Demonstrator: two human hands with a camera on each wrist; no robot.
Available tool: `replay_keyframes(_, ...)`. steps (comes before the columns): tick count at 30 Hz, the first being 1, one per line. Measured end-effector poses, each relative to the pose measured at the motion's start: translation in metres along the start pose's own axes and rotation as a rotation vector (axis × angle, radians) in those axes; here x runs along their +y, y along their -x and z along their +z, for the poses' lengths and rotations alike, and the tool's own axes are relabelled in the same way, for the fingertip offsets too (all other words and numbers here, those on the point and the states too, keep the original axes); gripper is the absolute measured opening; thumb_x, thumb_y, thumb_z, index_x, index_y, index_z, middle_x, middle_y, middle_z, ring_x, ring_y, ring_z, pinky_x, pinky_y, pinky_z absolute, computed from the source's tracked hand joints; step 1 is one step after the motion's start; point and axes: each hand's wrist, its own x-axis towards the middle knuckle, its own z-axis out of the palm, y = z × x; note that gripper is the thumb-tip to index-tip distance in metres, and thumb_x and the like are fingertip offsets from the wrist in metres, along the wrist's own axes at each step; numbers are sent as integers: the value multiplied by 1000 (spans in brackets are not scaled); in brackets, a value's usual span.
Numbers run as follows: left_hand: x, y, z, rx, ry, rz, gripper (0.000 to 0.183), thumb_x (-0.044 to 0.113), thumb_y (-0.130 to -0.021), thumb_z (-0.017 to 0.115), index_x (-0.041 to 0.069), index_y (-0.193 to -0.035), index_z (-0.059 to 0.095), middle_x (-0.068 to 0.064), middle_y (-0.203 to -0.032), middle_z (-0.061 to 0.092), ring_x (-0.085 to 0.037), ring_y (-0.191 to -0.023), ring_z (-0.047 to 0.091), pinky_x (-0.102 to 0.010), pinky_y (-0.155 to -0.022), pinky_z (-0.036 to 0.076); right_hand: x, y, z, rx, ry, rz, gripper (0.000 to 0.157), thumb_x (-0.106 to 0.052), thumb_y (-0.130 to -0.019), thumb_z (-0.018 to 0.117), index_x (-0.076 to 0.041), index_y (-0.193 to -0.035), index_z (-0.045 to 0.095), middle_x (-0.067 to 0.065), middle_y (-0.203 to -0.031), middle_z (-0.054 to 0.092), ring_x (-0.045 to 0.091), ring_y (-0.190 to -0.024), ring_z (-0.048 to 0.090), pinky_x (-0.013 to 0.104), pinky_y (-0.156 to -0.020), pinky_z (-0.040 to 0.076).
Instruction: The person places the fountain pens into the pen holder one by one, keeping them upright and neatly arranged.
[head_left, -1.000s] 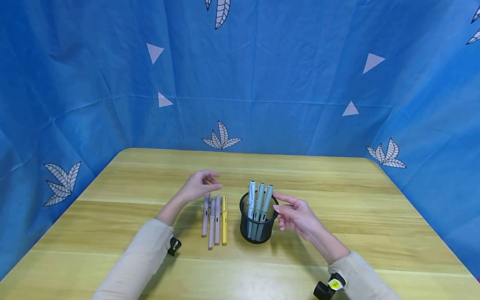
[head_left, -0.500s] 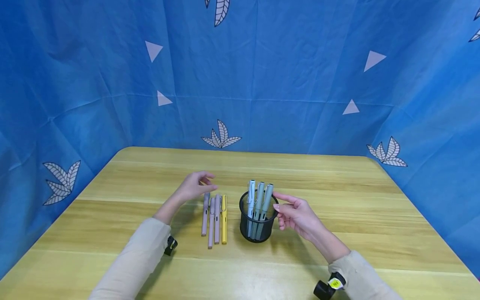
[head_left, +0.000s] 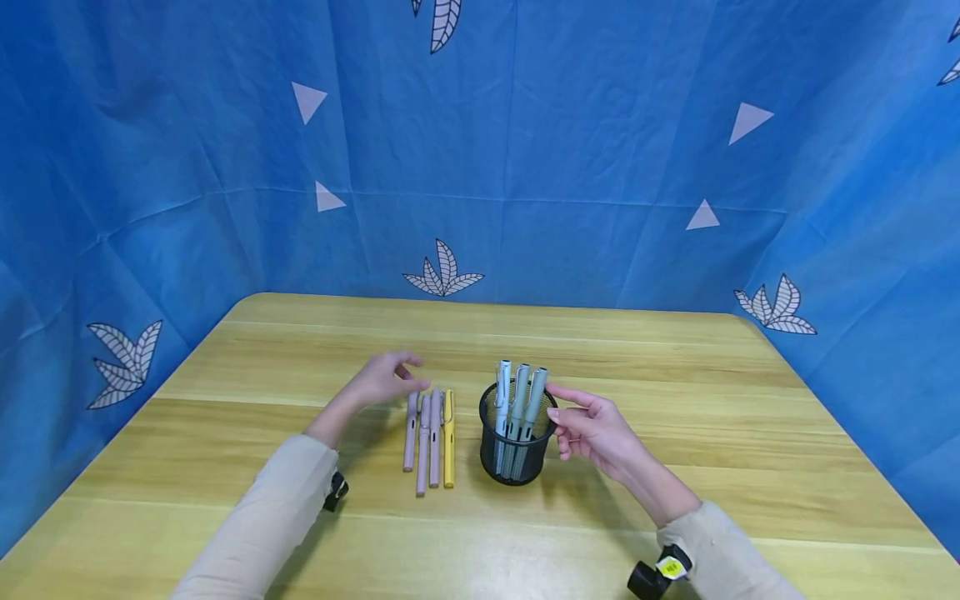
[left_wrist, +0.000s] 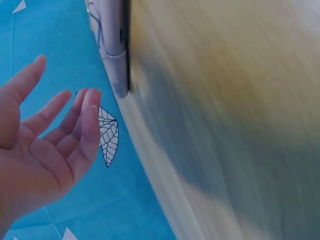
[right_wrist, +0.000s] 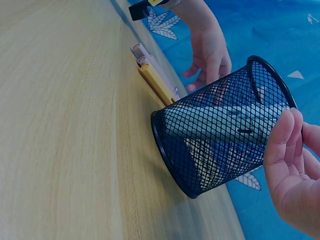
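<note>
My left hand (head_left: 381,380) hovers just above the far ends of a row of pens, its fingers loosely bent and holding nothing. Three light purple pens (head_left: 435,442) and a yellow pen (head_left: 448,454) lie side by side on the table. In the left wrist view a clipped purple pen (left_wrist: 111,30) shows beyond the hand's fingertips. A black mesh pen holder (head_left: 491,458) stands upright to the right of the row. Inside it lean a light blue pen (head_left: 502,396) and two grey-green pens (head_left: 536,396). My right hand (head_left: 600,429) pinches the holder's rim between thumb and fingers.
The wooden table (head_left: 675,400) has rounded far corners. Behind it hangs a blue curtain (head_left: 570,167) with leaf and triangle prints. A small black camera (head_left: 652,575) is strapped to the right wrist.
My left hand has drifted left and slightly downward, nearer the purple pens' far ends. The right hand keeps its place at the pen holder, and the pens have not moved.
</note>
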Motion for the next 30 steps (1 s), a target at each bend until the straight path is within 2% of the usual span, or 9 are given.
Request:
replay_keyframes(6,-3,3,-2,-45,15,-26,49,16,-83,64,-4,-124,46,-12,-83,56,-23,-70,55,-32,-59,49,0,0,0,-3,-5,0,56,-1,-87,53,4,-137,27,3,-62,52,11,-48,50,22,-49,47)
replay_keyframes(12,-5,4,-2,-95,57,-96,53,12,-83,63,-2,-129,41,-15,-83,57,-15,-51,46,-22,-44,38,0,1,0,-3,-2,2,56,-2,-87,53,3,-137,27,3,-62,52,11,-48,50,22,-49,47)
replay_keyframes(24,-8,3,-1,-166,22,-123,64,11,-80,66,3,-135,34,-12,-78,56,-12,-47,46,-23,-45,41,0,2,1,-8,-11,3,56,-2,-87,53,3,-137,27,3,-62,53,11,-49,50,23,-50,47)
replay_keyframes(30,-8,4,-1,-193,14,-169,70,12,-79,67,7,-138,30,-13,-75,58,-12,-45,44,-23,-44,40,-1,2,1,-4,-13,4,56,-2,-87,53,3,-137,27,4,-62,53,11,-48,50,23,-49,48)
